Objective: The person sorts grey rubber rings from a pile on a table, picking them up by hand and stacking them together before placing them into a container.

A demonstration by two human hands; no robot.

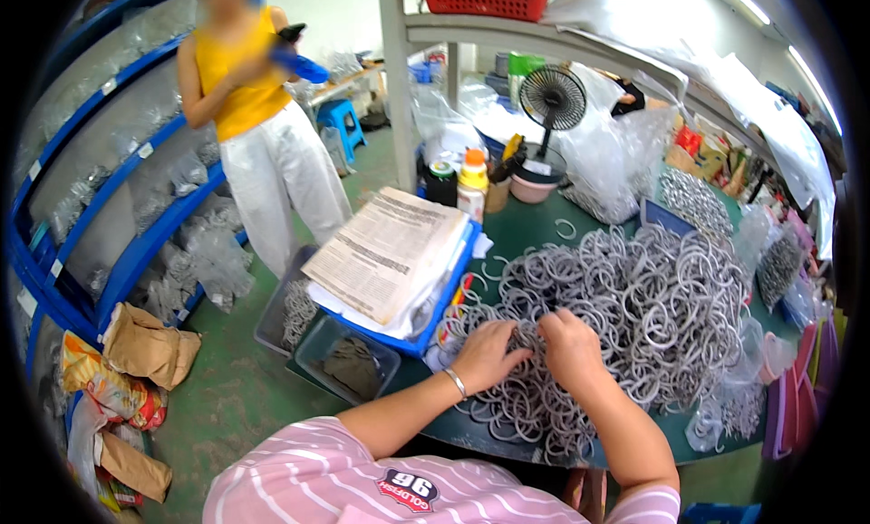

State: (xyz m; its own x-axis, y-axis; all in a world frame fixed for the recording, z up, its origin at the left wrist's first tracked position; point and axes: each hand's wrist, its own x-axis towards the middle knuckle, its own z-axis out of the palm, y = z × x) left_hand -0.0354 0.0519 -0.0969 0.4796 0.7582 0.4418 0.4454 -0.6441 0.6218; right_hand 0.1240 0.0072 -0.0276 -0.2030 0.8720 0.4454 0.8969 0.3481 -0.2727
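Observation:
A big heap of grey, open-ended metal rings (634,297) lies on the dark green table in front of me. My left hand (487,356), a bracelet at its wrist, is at the heap's near left side. Its fingers are bent and its thumb points right, closed at a grey ring (526,339). Close beside it, my right hand (569,344) is closed, fingertips bent down at the rings. What its fingers hold is hidden by the hand. Loose rings surround both hands.
Left of the heap sit a blue tray (444,297) with a printed paper sheet (390,252) and a plastic bin (349,361). Bottles (472,184) and a small fan (553,98) stand behind, under a shelf (544,33). A person in yellow (240,71) stands beside blue racks (136,175).

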